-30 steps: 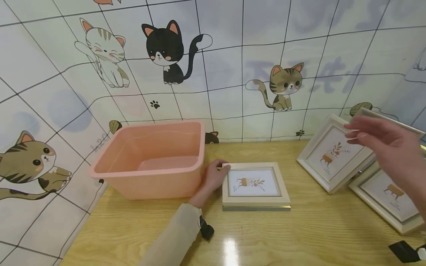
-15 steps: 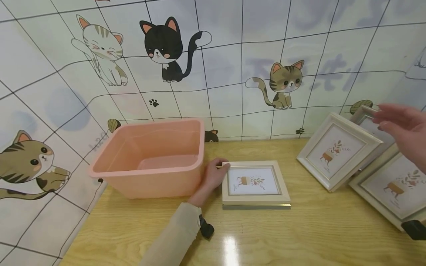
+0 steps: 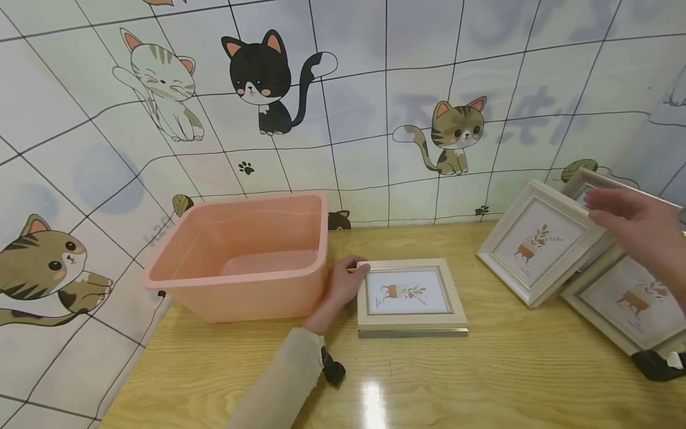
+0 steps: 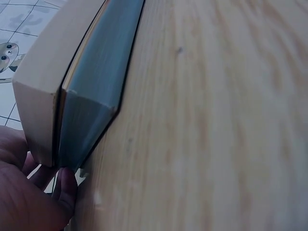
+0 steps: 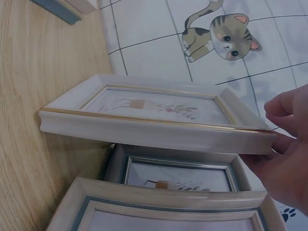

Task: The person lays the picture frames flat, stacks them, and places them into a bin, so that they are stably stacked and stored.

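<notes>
Two picture frames lie flat in a pile near the middle of the wooden table (image 3: 429, 387), a little way in from its back edge. The top frame (image 3: 408, 293) is cream, and its picture of a brown pot with legs and leaves is turned sideways. The bottom frame (image 3: 412, 335) is blue-grey. The person's left hand (image 3: 343, 285) is at the left side of the pile, with bent fingers clamped on it near its back left corner. A beige sleeve (image 3: 284, 378) reaches in from the table's front side, with a black strap piece (image 3: 333, 370) at the wrist. Just left of that hand, by the table's back left corner, I see a big pink tub (image 3: 238, 298). Over toward the table's right side, a white frame (image 3: 543, 244) stands tilted. The right hand (image 3: 638, 226) is at its upper right corner, fingers a bit bent, with a gap between thumb and fingers; I can't tell if they grip the frame. Behind the white frame a darker frame (image 5: 178, 175) peeks out, and a cream frame with a blue line (image 5: 163, 199) leans nearer the table's front. Along the table's back edge, the tiled wall (image 3: 359, 113) has a black cat (image 3: 262, 80), a white cat (image 3: 166, 77) and a striped cat (image 3: 458, 134).
</notes>
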`<state>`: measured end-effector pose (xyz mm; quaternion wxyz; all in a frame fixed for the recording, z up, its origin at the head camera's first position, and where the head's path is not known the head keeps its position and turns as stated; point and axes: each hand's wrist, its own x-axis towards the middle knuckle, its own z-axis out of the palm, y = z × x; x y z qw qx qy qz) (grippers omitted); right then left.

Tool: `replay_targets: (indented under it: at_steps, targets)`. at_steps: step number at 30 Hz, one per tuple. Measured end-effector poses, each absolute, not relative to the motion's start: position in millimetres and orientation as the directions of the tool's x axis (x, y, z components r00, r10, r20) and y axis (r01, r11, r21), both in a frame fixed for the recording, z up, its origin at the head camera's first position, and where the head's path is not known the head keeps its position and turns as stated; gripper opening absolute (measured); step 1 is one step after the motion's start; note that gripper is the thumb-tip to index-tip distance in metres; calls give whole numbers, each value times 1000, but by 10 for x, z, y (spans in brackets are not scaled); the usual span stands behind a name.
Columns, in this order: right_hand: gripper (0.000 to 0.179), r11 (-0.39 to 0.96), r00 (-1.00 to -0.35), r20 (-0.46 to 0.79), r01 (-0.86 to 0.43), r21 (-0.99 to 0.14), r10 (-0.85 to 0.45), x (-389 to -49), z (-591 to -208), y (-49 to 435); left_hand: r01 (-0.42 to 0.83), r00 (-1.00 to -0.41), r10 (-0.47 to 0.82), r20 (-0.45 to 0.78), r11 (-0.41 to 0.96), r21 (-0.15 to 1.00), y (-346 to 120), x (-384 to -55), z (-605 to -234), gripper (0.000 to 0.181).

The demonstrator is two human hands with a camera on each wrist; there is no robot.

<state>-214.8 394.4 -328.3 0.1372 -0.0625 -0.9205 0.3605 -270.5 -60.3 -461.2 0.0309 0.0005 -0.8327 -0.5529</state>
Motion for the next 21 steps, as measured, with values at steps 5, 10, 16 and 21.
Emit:
replay_targets:
  at_steps: [5,10,16,21]
  targets:
    - [65,759,-984,133,1,-651,116,-2247,-3336,3945,26,-998,-42,45,366,930,-617,-2706,-4620,21]
    - [62,790,-988,117,5,-613,98,-2284,-3352,3949,16,-999,-38,32,366,931,-612,-2701,-4620,22]
    - [57,797,-985,137,4,-604,109,-2296,-3344,3955,11,-998,-57,31,328,945,-598,-2691,-4596,20]
    - [58,751,-980,122,39,-659,158,-2243,-3349,3966,2,-997,-69,25,310,951,-597,-2698,-4572,21]
